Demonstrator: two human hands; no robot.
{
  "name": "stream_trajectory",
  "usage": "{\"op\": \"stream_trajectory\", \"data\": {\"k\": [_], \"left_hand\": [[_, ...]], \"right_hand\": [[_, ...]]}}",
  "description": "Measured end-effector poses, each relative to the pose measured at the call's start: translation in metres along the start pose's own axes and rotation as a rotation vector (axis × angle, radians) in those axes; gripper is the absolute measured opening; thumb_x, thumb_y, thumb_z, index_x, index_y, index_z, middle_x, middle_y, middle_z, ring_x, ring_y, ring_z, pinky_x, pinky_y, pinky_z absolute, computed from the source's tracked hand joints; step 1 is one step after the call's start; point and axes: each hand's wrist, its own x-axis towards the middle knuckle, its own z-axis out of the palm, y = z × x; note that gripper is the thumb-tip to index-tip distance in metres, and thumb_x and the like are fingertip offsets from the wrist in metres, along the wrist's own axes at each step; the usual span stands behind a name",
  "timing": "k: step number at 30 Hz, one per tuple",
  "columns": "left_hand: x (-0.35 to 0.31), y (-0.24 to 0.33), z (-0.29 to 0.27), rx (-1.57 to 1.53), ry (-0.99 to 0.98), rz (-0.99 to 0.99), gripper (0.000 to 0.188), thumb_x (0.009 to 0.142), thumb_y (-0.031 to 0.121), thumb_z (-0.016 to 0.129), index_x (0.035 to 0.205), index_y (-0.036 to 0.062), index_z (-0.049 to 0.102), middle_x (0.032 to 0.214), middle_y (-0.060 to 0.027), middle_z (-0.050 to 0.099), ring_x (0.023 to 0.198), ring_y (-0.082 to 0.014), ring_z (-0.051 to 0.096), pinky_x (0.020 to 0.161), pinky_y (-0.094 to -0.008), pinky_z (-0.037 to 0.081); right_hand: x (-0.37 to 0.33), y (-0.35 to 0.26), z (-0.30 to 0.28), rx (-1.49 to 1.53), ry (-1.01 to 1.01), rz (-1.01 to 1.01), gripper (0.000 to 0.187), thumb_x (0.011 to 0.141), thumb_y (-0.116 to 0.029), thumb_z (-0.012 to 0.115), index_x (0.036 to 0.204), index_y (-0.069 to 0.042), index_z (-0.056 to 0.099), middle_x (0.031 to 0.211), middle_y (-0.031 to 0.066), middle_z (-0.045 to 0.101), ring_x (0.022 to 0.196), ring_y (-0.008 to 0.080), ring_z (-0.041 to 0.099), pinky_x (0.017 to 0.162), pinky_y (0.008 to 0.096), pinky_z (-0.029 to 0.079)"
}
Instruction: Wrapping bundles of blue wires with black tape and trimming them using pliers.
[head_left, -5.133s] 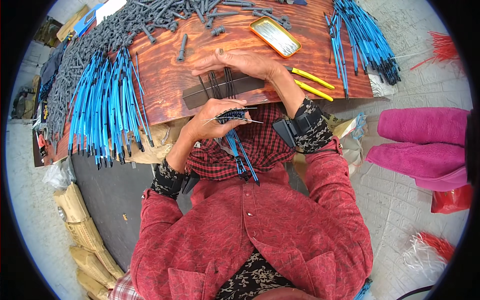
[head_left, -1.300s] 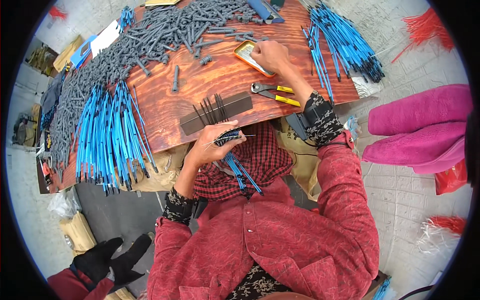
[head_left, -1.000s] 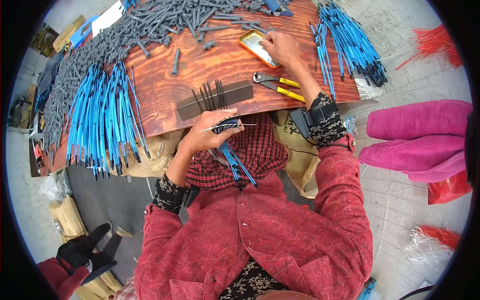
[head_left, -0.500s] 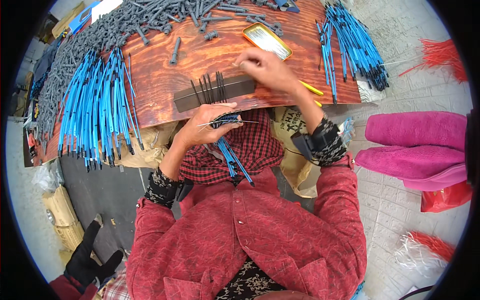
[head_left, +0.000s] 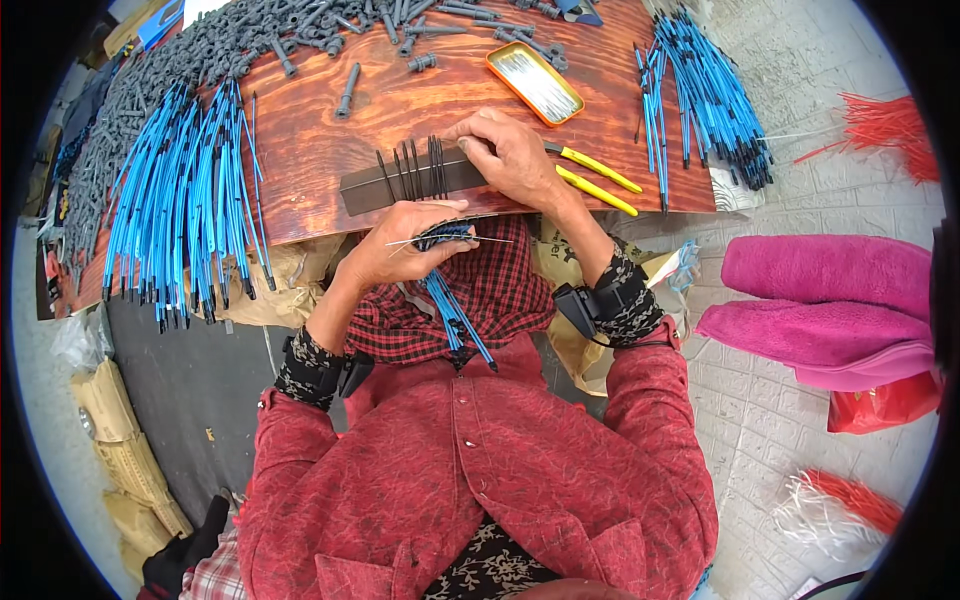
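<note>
Blue rods (head_left: 450, 308) grasped in my left hand (head_left: 400, 242), one block (head_left: 458, 178) at its twelve o'clock, right hand (head_left: 512, 163) curled, hold unclear

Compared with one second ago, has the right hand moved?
Yes: judged against the tin, the right hand has moved nearer the person and leftward, to the dark block.
</note>
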Motion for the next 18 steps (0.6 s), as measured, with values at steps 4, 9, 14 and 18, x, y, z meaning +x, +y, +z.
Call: {"op": "stream_trajectory", "data": {"k": [4,9,14,18], "left_hand": [[0.0,0.001,-0.001,0.006,-0.003,-0.007,0.012,0.084,0.006,0.073,0.096,0.005,0.074,0.093,-0.0067,0.076,0.092,-0.0275,0.073,0.108,-0.0439,0.049],[-0.002,-0.003,0.001,0.045,0.01,0.008,0.014,0.083,0.006,0.074,0.097,0.0054,0.074,0.092,-0.0069,0.076,0.092,-0.0284,0.073,0.107,-0.0441,0.051],[-0.002,-0.002,0.002,0.022,0.013,-0.009,0.015,0.082,0.005,0.074,0.097,0.0056,0.075,0.092,-0.0076,0.076,0.091,-0.029,0.073,0.106,-0.0448,0.051],[-0.006,-0.005,0.001,0.024,0.005,-0.014,0.019,0.084,0.012,0.078,0.101,0.0044,0.076,0.102,-0.0184,0.075,0.109,-0.0364,0.069,0.1,-0.0447,0.054]], "right_hand": [[0.0,0.001,0.001,0.041,0.002,-0.034,0.018,0.093,-0.014,0.062,0.105,-0.008,0.074,0.096,0.0107,0.068,0.09,0.0298,0.067,0.078,0.0415,0.053],[0.001,0.005,0.005,0.024,-0.003,-0.037,0.017,0.094,-0.014,0.062,0.105,-0.008,0.073,0.097,0.0112,0.068,0.093,0.031,0.067,0.08,0.0421,0.053],[0.002,0.004,0.008,0.007,-0.002,-0.101,0.015,0.096,-0.01,0.063,0.107,-0.003,0.07,0.098,0.0118,0.067,0.093,0.0276,0.067,0.081,0.0383,0.053],[0.001,0.006,0.011,-0.012,0.001,-0.098,0.015,0.095,-0.009,0.063,0.106,-0.002,0.07,0.096,0.012,0.066,0.09,0.0274,0.066,0.079,0.0387,0.052]]}}
